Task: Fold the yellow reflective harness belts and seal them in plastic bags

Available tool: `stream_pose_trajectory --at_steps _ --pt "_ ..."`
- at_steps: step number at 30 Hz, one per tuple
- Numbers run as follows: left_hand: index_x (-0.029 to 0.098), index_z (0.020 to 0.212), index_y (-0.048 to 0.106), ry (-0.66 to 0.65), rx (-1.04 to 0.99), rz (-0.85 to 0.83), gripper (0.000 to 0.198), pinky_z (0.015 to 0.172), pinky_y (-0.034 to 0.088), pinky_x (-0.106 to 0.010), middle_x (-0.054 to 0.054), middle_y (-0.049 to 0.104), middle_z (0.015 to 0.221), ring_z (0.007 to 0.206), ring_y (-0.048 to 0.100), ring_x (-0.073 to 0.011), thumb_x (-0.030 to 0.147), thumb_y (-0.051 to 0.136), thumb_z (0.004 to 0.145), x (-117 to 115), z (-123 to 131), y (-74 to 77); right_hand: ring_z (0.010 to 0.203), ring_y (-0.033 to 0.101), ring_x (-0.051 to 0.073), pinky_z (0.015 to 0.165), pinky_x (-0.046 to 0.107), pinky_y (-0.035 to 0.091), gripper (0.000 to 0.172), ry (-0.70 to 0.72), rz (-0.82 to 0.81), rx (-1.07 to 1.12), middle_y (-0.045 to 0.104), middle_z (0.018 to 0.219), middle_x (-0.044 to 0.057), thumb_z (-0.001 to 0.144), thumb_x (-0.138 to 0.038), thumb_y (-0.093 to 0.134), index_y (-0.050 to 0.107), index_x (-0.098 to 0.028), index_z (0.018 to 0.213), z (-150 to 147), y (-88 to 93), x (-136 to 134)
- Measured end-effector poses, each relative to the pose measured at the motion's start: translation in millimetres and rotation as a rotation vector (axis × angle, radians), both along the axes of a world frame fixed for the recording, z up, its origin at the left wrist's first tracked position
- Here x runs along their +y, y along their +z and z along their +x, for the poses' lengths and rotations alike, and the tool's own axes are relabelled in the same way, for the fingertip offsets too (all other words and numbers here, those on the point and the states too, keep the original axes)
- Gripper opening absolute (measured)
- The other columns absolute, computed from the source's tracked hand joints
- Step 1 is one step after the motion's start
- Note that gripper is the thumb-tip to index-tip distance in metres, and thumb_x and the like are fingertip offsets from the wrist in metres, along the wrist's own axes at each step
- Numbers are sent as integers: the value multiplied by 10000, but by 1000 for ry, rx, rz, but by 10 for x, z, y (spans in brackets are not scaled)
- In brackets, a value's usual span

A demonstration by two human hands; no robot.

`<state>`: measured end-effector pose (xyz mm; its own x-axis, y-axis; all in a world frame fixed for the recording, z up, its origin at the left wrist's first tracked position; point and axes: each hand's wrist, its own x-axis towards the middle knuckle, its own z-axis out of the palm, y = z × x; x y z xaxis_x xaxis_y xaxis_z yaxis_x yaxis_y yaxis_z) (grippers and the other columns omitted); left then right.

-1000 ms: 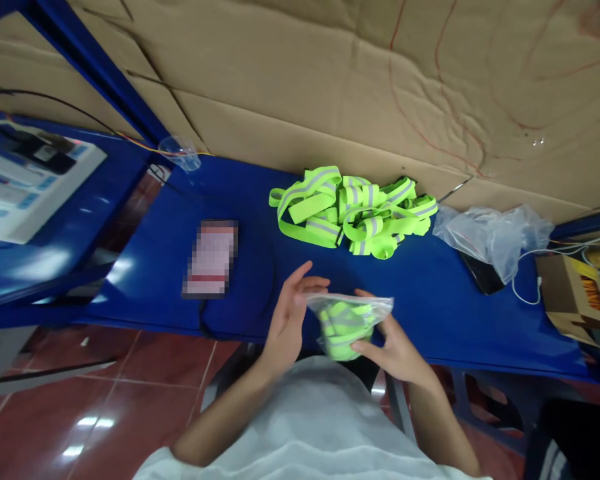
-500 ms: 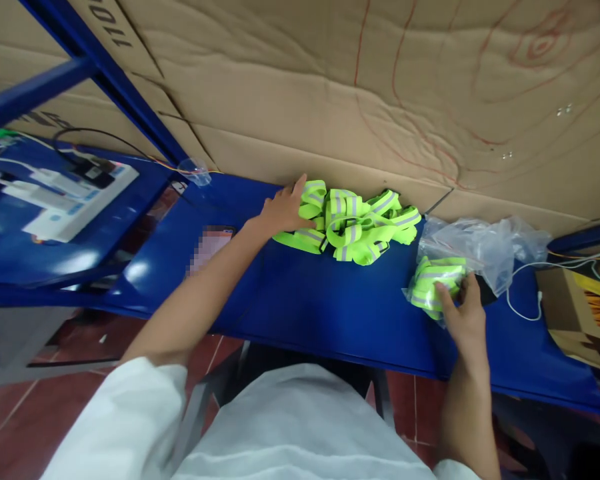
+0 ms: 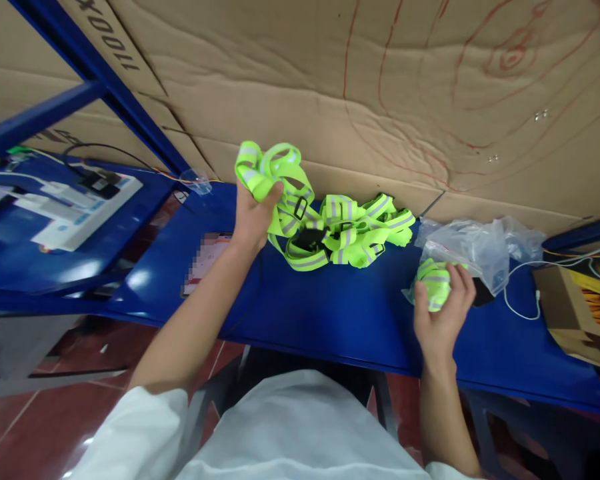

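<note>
- Lifted since the earlier frame, a reflective strap [image 3: 260, 175] is now above the left end of the strap pile [image 3: 365, 230], with the left hand [image 3: 254, 217] closed around its upper loops.
- Right of the pile, the right hand [image 3: 443, 317] holds a bagged strap [image 3: 434, 283], fingers curled around it.
- Lower loops seem to touch the pile; probably a slow upward pull is best, so the buckle [image 3: 301, 208] does not catch neighbouring straps.

I see the left hand [image 3: 254, 217] gripping silver-striped neon-yellow webbing [image 3: 283, 219], the right hand [image 3: 444, 313] around a clear plastic bag [image 3: 431, 277] of similar webbing [image 3: 436, 288].
</note>
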<state>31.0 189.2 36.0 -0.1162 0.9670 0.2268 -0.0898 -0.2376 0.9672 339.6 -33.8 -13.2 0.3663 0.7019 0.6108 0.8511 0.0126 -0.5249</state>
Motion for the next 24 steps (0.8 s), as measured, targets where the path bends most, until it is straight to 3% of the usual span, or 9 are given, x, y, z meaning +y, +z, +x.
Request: stream_pose_trajectory --at_steps 2,5,7,10,13,16,19,24 --pt "269 1310 551 -32 -152 34 567 1157 551 -434 -90 678 1427 1409 624 -277 466 809 846 -167 87 174 1490 497 340 1219 604 442 589 196 -22 34 536 1542 197 1017 -358 659 496 -195 1559 -225 112 114" --pt "235 1243 627 -152 -329 -41 400 1180 553 -482 -75 744 1333 1417 624 -299 374 780 901 -430 216 399 1437 563 298 1179 555 513 570 471 -117 77 580 1519 162 1042 -343 631 459 -246 1576 -551 262 298" --pt "221 1201 673 -239 -409 -120 292 1194 550 -489 -64 764 1301 1428 618 -309 348 728 944 -590 282 499 1497 517 305 1222 560 482 651 566 -175 87 531 1585 167 1038 -381 648 389 -254 1622 -728 335 408" --pt "210 1158 735 -404 -481 -243 256 1196 556 -475 -62 775 1287 1452 599 -325 393 662 995 -764 332 557 1598 393 321 1292 558 404 822 595 -201 174 419 1690 160 986 -456 724 305 -251 1662 -886 385 523" --pt "233 1173 759 -453 -517 -319 291 1179 574 -445 -42 784 1274 1463 592 -320 446 672 996 -833 329 514 1496 531 301 1214 489 497 683 628 -190 445 537 1599 127 984 -480 713 430 -270 1569 -898 367 557" --pt "233 1190 751 -381 -538 -325 301 1182 570 -425 -40 776 1299 1452 604 -306 439 709 975 -829 294 394 1054 757 240 906 395 628 518 635 -221 789 722 1263 83 999 -494 677 526 -283 1448 -811 320 530" --pt "227 1220 709 -250 -501 -314 351 1193 557 -434 -59 754 1343 1428 624 -303 409 774 926 -806 254 236 732 702 163 752 335 597 552 523 -274 1006 732 1021 15 928 -509 767 588 -284 1400 -695 281 487" --pt "293 1287 604 -78 -337 -321 463 1185 558 -478 -59 682 1457 1432 614 -299 420 804 889 -746 204 -26 811 705 168 773 293 576 427 515 -496 1161 775 909 37 826 -532 859 752 -189 1056 -551 251 398"
